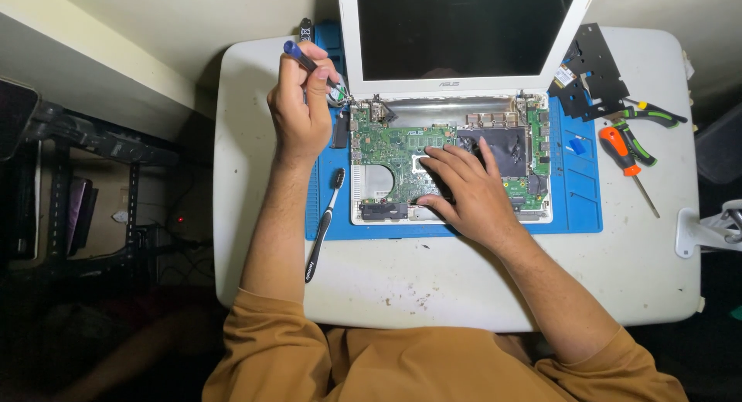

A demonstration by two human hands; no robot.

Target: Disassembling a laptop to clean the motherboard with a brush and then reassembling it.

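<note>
Head view, looking straight down: left hand (300,112) raised at the upper left corner of an opened white laptop (452,158), fingers curled shut around a slim blue-capped black-handled screwdriver (311,64), tip slanting down right to the left hinge of the exposed green circuit board (390,151). Right hand (468,189) laid flat on the middle of that board, fingers loosely spread and pointing up left, gripping nothing. Laptop resting on a blue rectangular work mat (580,193) over a white plastic table (464,278), dark screen tilted back. Left of the laptop, on the mat's edge, a black toothbrush (325,224) lying lengthwise. At the right, a black metal bracket (591,73), green-and-black pliers (645,120) and an orange-handled screwdriver (627,166), all well apart from both hands.
</note>
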